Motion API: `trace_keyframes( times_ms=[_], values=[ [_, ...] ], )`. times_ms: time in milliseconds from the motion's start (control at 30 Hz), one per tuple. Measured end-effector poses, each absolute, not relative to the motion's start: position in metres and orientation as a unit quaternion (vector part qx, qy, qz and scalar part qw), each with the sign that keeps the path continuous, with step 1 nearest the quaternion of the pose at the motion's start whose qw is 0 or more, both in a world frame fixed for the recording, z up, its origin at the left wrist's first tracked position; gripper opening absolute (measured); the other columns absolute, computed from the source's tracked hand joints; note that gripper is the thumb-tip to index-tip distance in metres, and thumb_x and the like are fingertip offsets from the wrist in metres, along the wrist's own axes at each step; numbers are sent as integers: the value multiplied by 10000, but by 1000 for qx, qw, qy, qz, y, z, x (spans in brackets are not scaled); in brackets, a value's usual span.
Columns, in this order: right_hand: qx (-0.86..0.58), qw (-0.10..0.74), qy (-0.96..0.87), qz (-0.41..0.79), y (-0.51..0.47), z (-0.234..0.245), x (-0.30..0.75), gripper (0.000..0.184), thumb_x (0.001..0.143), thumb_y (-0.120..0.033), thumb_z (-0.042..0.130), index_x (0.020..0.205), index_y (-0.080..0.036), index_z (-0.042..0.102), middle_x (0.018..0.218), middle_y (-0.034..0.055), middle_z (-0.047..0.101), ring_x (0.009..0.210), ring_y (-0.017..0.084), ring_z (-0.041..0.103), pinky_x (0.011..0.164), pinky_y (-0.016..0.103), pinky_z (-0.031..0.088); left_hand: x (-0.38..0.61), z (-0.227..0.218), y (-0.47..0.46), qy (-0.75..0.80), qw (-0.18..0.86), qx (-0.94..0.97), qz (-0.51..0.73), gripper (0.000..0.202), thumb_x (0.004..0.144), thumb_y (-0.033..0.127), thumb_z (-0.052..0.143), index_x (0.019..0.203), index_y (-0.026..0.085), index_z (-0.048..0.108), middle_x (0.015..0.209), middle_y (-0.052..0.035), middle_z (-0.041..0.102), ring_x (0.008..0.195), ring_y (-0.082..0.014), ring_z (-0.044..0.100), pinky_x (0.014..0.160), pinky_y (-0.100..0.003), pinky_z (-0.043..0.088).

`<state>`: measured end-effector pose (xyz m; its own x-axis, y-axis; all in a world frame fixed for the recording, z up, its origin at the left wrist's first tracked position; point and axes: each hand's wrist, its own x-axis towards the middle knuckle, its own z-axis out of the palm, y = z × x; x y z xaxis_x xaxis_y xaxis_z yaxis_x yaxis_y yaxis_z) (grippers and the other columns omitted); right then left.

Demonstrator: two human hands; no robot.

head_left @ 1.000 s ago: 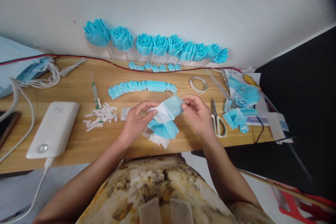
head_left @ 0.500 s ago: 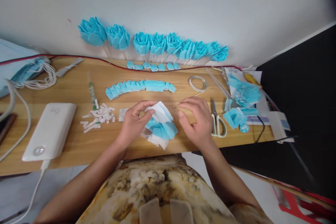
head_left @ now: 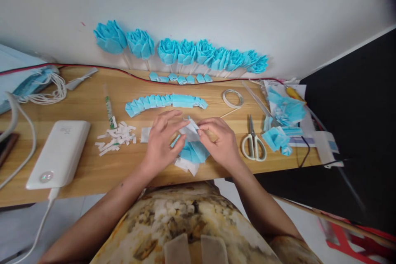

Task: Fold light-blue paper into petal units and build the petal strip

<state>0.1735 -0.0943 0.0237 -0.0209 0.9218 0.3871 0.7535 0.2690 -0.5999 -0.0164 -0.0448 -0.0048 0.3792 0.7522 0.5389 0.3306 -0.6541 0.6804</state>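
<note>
Both hands meet over a small pile of blue and white cut pieces [head_left: 192, 154] near the front edge of the wooden table [head_left: 93, 173]. My left hand [head_left: 162, 142] and my right hand [head_left: 218, 142] pinch a folded white-and-blue piece [head_left: 189, 130] between their fingertips, just above the pile. A curved row of folded blue petals [head_left: 167, 102] lies just beyond my hands. A thin wooden stick [head_left: 228, 112] lies to the right of my right hand.
Blue paper flowers [head_left: 182, 51] lean against the wall. Scissors [head_left: 253, 142], a tape ring [head_left: 233, 98] and blue scraps [head_left: 283, 123] lie to the right. White paper snippets [head_left: 116, 136], a glue tube [head_left: 108, 106], a white power bank [head_left: 58, 152] and cables [head_left: 46, 90] lie to the left.
My hands spread a white-and-blue piece a second ago; my right hand then let go and moved aside. Now it has come back, and both hands pinch the folded piece.
</note>
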Motion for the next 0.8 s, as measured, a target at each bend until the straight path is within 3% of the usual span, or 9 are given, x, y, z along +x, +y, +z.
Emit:
trace_keyframes(
  times_ms=[133,267,567,800],
  values=[
    [-583,355,-720,130,-96,25,171,107,895,-182,596,843,-247,663,941,48,742,927,215,666,845,382,524,-15,-8,-45,321,147,840,413,228,912,157,596,1075,264,714,1353,-93,587,1287,-289,511,1048,-503,433],
    [-574,361,-720,146,-97,27,169,116,891,-169,596,832,-239,666,936,49,746,919,208,674,845,373,520,-15,-9,-46,318,119,852,399,130,923,190,607,924,228,731,1268,-99,610,1260,-304,494,1030,-498,430],
    [-630,425,-588,278,-87,14,189,127,866,-261,608,772,-215,680,882,26,739,827,173,676,775,313,523,-18,-7,-50,321,133,862,369,152,946,213,576,872,216,709,1165,-98,642,1174,-300,535,969,-491,440],
    [-657,474,-517,278,-85,1,192,161,842,-350,634,782,-207,679,813,11,709,749,159,635,725,289,504,-20,-5,-51,318,137,866,360,153,939,196,584,846,198,706,1146,-103,649,1132,-299,539,953,-484,443]
  ],
)
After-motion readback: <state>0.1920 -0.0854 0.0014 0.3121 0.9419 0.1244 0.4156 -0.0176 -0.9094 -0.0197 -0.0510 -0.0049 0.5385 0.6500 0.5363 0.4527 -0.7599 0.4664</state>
